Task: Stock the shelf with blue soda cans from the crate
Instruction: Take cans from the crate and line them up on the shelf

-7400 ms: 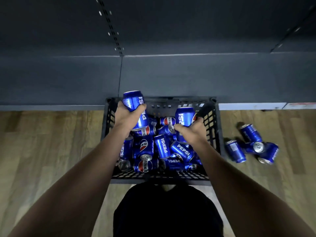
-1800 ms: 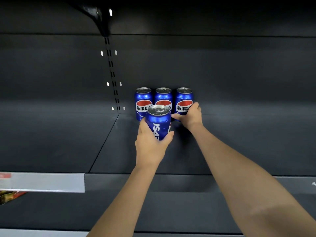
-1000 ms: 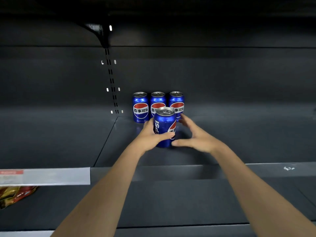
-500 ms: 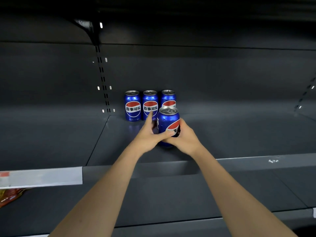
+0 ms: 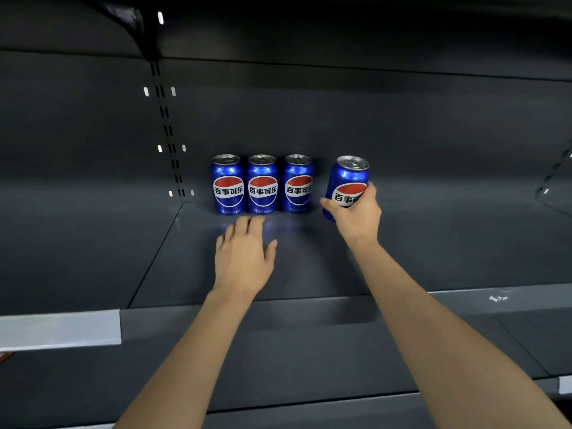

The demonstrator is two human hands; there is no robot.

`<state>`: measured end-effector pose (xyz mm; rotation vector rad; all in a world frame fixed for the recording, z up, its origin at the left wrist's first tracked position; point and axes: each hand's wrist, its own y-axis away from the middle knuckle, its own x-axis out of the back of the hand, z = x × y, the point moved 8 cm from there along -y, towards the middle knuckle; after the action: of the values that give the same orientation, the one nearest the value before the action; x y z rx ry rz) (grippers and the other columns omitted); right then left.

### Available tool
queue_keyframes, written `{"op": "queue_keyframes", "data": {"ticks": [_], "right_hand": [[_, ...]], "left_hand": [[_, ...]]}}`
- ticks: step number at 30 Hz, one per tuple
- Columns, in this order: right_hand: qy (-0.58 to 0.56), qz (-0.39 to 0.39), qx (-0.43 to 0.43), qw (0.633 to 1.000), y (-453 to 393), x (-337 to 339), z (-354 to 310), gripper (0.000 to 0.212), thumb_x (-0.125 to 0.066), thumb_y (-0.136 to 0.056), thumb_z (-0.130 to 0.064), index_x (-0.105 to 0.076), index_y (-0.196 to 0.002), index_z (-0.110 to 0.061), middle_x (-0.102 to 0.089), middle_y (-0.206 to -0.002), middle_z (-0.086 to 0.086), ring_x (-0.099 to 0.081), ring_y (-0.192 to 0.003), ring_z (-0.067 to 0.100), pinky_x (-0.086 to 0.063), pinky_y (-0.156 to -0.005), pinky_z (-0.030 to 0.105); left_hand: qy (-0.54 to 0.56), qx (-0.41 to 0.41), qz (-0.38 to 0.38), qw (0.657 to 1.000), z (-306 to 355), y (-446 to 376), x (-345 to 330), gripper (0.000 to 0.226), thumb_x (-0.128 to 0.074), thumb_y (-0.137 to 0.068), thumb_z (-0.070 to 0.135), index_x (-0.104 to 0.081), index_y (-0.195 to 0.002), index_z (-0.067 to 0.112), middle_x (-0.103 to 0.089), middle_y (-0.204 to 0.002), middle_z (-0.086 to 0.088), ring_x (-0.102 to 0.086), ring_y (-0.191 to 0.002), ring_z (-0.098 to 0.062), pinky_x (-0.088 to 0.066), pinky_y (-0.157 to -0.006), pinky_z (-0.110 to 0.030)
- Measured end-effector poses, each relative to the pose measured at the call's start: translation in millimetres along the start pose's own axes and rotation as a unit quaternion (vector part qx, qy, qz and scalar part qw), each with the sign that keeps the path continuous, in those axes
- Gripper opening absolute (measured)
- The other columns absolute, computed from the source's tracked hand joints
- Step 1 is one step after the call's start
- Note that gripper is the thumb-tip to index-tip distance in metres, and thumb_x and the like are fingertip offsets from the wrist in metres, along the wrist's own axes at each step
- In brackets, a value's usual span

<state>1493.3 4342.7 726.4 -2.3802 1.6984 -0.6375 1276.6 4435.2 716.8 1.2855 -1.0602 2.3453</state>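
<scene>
Three blue soda cans (image 5: 262, 184) stand upright in a tight row against the back edge of the dark shelf (image 5: 464, 243). Right hand (image 5: 356, 216) grips a fourth can (image 5: 347, 181), slightly tilted, just right of the row, fingers wrapped round its lower body. Left hand (image 5: 244, 255) hovers near the row's front, palm down, fingers loosely spread, holding nothing.

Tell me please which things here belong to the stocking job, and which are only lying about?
Part of the job:
- fourth can, tilted, held by the right hand
- three cans upright in a row at the back
- shelf
- left hand, open, holding nothing

Not part of it:
- white label strip
- bracket above
</scene>
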Motion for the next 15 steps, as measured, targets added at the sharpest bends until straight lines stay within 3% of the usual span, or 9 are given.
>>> {"op": "queue_keyframes", "data": {"ticks": [4, 7, 11, 15], "right_hand": [[0.013, -0.001, -0.016, 1.000, -25.1, -8.5, 10.8, 0.084, -0.084, -0.068, -0.032, -0.038, -0.135, -0.010, -0.058, -0.124, 0.006, -0.058, -0.112, 0.021, -0.048, -0.096, 0.033], [0.016, -0.022, -0.012, 1.000, -39.2, -19.8, 17.5, 0.087, -0.084, -0.067, -0.034, -0.037, -0.136, -0.009, -0.059, -0.125, 0.006, -0.058, -0.112, 0.021, -0.048, -0.098, 0.036], [0.030, -0.044, -0.011, 0.999, -47.0, -33.5, 23.3, 0.094, -0.084, -0.067, -0.035, -0.032, -0.141, -0.009, -0.055, -0.130, 0.007, -0.055, -0.117, 0.022, -0.047, -0.100, 0.040], [0.004, -0.055, -0.024, 0.998, -44.0, -37.8, 29.2, 0.086, -0.082, -0.071, -0.033, -0.035, -0.139, -0.010, -0.057, -0.127, 0.004, -0.056, -0.114, 0.019, -0.046, -0.093, 0.027]], "left_hand": [[-0.017, -0.011, 0.044, 0.999, 1.4, 1.7, 6.0, 0.041, -0.060, -0.088, 0.027, -0.054, -0.124, 0.010, -0.057, -0.120, -0.009, -0.054, -0.108, -0.030, -0.041, -0.088, -0.040], [-0.031, -0.025, 0.117, 0.992, 1.4, 2.8, 13.5, 0.035, -0.067, -0.082, 0.023, -0.062, -0.112, 0.007, -0.066, -0.102, -0.010, -0.062, -0.091, -0.031, -0.048, -0.077, -0.040], [-0.025, -0.028, 0.155, 0.987, 3.0, 4.7, 22.9, 0.034, -0.047, -0.087, 0.032, -0.064, -0.107, 0.009, -0.069, -0.092, -0.005, -0.064, -0.083, -0.026, -0.048, -0.072, -0.037], [-0.004, -0.023, 0.149, 0.989, 3.3, 5.5, 24.7, 0.040, -0.039, -0.087, 0.036, -0.064, -0.105, 0.010, -0.069, -0.089, -0.003, -0.063, -0.079, -0.025, -0.046, -0.071, -0.035]]}}
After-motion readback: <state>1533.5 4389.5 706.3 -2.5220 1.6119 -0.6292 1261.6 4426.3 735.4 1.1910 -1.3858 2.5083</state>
